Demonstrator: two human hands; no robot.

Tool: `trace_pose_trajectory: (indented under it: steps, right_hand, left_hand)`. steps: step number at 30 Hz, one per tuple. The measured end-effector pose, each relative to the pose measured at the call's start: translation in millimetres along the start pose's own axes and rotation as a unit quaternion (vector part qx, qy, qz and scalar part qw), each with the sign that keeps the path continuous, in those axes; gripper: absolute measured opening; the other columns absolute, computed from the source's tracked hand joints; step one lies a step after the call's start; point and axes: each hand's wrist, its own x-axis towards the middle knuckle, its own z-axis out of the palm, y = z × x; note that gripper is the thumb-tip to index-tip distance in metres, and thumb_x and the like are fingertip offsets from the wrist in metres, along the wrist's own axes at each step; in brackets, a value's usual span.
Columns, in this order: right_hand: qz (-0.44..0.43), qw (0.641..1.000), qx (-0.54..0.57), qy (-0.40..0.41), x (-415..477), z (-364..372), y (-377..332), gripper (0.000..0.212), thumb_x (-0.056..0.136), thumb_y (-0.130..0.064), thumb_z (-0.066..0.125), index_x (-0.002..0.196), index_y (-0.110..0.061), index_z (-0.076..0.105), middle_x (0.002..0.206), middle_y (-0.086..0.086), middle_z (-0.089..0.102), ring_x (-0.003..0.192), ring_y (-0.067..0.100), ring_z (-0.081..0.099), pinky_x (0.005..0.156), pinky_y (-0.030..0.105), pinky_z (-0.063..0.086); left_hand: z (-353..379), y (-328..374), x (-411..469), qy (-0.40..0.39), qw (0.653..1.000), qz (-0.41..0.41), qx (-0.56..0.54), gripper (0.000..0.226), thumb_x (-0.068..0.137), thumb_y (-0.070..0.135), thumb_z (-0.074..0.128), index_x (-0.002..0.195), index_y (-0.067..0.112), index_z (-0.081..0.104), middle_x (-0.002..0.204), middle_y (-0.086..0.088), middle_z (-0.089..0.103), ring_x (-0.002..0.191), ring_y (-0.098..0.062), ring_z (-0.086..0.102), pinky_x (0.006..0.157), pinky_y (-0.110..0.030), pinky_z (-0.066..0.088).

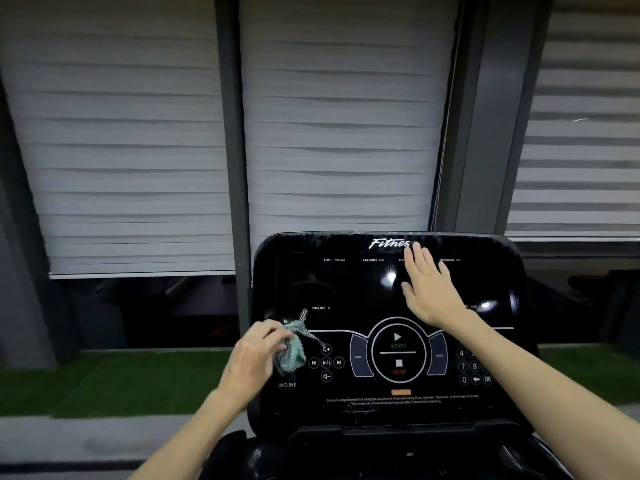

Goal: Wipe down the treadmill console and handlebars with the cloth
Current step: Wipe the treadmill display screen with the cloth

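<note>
The black treadmill console [346, 289] fills the lower middle of the head view, with a dark screen above and START and STOP buttons [398, 353] below. My left hand [254, 356] grips a crumpled teal and white patterned cloth [292, 349] against the console's lower left, beside the media buttons. My right hand [427, 287] lies flat with straight fingers on the upper right of the screen, fingertips near the brand lettering. The handlebars are mostly out of view below the console.
Closed grey blinds [339, 133] and dark window frames [230, 133] stand behind the console. A strip of green turf [114, 379] and a pale floor band lie to the left. A numeric keypad [474, 367] sits under my right forearm.
</note>
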Motion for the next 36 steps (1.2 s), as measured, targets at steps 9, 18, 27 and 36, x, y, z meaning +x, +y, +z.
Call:
trace_pose_trajectory:
  steps: [9,18,27,36]
  right_hand:
    - [-0.294,0.947,0.093,0.095,-16.7,-1.4,-124.8,0.057,0.083,-0.012,0.059,0.135,0.002,0.044,0.142,0.018,0.045,0.131,0.031,0.043,0.109,0.043,0.036]
    - [-0.252,0.956,0.121,0.083,-5.1,35.4,-149.6,0.067,0.086,-0.014,0.065,0.144,-0.005,0.034,0.152,0.013,0.032,0.141,0.030,0.030,0.112,0.044,0.032]
    - [-0.251,0.956,0.061,0.140,54.8,14.8,-167.9,0.065,0.073,-0.006,0.068,0.135,-0.009,0.050,0.140,0.012,0.049,0.129,0.029,0.047,0.102,0.041,0.042]
    - [-0.244,0.956,0.087,0.135,88.8,-5.1,-184.0,0.050,0.079,-0.009,0.048,0.128,-0.013,0.052,0.124,0.016,0.050,0.116,0.034,0.045,0.098,0.043,0.039]
  left_hand:
    - [-9.4,5.0,74.1,0.027,0.999,-0.006,-0.034,0.035,0.071,-0.011,0.073,0.099,0.009,0.067,0.091,0.000,0.063,0.085,-0.011,0.056,0.080,-0.019,0.044]
    - [-15.0,1.7,103.4,0.112,0.989,-0.093,-0.028,0.039,0.075,0.000,0.070,0.109,0.011,0.056,0.114,0.000,0.053,0.111,-0.015,0.049,0.092,-0.013,0.038]
    - [-19.8,-10.5,79.3,0.067,0.994,-0.085,-0.003,0.067,0.092,0.035,0.038,0.150,0.008,0.023,0.156,-0.005,0.027,0.144,-0.012,0.022,0.118,-0.030,0.021]
    - [-11.8,-10.7,95.3,0.078,0.990,-0.108,0.054,0.065,0.095,0.034,0.031,0.152,0.005,0.017,0.160,-0.007,0.016,0.147,-0.010,0.012,0.118,-0.020,0.009]
